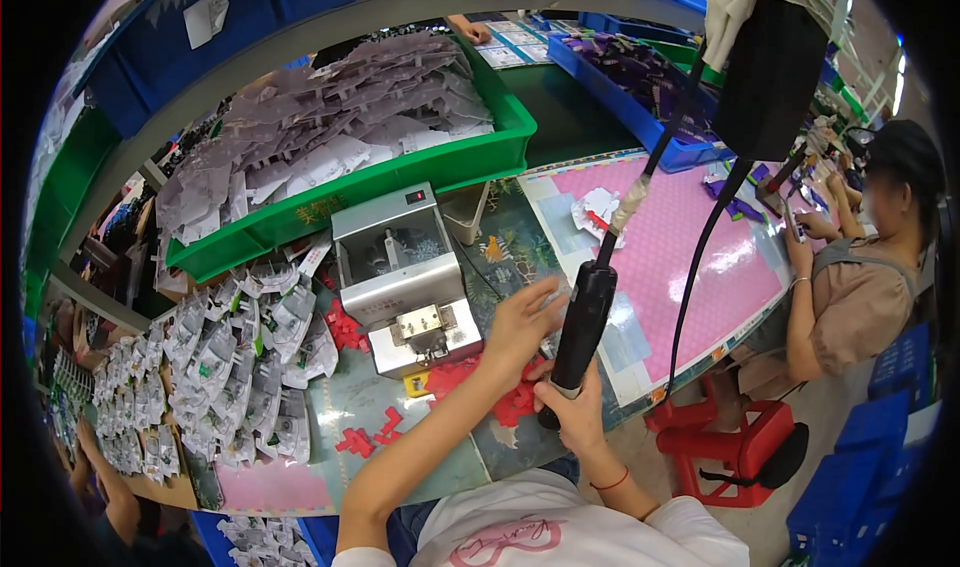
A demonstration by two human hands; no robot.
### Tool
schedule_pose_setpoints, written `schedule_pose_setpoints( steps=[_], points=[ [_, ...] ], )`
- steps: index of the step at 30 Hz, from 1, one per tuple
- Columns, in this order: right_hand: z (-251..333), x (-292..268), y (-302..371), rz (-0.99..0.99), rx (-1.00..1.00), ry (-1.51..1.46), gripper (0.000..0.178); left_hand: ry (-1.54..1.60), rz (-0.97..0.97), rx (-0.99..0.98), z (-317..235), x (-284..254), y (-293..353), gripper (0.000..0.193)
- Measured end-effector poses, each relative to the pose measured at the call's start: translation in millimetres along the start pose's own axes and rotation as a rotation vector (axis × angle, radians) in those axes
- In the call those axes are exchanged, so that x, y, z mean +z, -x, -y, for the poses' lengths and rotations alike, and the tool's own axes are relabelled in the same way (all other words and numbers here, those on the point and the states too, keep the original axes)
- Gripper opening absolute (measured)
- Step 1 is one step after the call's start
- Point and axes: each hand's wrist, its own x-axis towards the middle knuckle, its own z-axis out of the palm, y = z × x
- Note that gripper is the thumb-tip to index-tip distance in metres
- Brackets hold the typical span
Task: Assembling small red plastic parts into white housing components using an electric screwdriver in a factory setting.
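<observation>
A black electric screwdriver (580,327) hangs on its cable in front of me, and my right hand (575,407) is wrapped around its lower part. My left hand (525,322) is raised just left of the tool, fingers apart and stretched toward it, with no object visible in them. Below that hand, red plastic parts (515,404) lie on the table, partly hidden by my forearm. The silver screw feeder (395,287) stands left of my left hand. Further right, a white part with a red piece (597,215) lies on the pink mat (680,267).
A green bin (350,207) heaped with translucent grey parts stands behind the feeder. Assembled grey-white parts (240,357) spread at left. A blue bin (660,147) holds purple parts. A person (865,257) works at right, near a red stool (720,447). Black cables hang overhead.
</observation>
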Motion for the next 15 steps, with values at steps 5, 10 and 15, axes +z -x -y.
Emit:
schedule_pose_setpoints(
  steps=[5,10,15],
  points=[
    [-5,10,-5,-0.028,0.021,-0.037,0.055,-0.054,-0.029,0.135,-35,-20,83,0.043],
    [-6,25,-7,-0.024,0.031,0.071,0.036,0.006,0.000,0.155,-29,-60,143,0.045],
    [-17,1,-10,-0.041,-0.015,0.193,0.040,-0.046,-0.224,0.279,-30,-89,182,0.034]
  ],
)
